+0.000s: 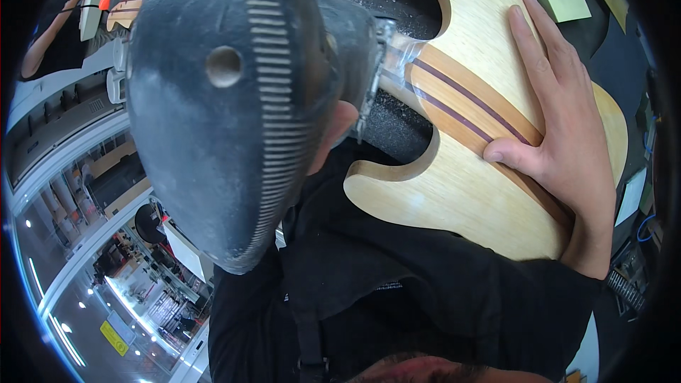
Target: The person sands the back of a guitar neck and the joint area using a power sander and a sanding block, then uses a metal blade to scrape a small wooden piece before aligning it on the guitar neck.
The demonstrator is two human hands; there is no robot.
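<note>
While the bare wooden guitar body [461,92] lies on the dark desk [397,7], its outline appears already cut, with surface finishing seemingly left. Right hand [571,120]: open, fingers pointing far, on its right part. Left hand [339,128]: mostly hidden by a dusty black power tool [191,128]; grip indeterminable.

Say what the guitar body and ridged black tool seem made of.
The guitar body looks like wood, smooth and apparently unpainted: pale grain shows beside brown and dark stripes. The ridged black tool is probably plastic or rubber: dull, dusty shell with moulded-looking ridges; coated metal is possible.
</note>
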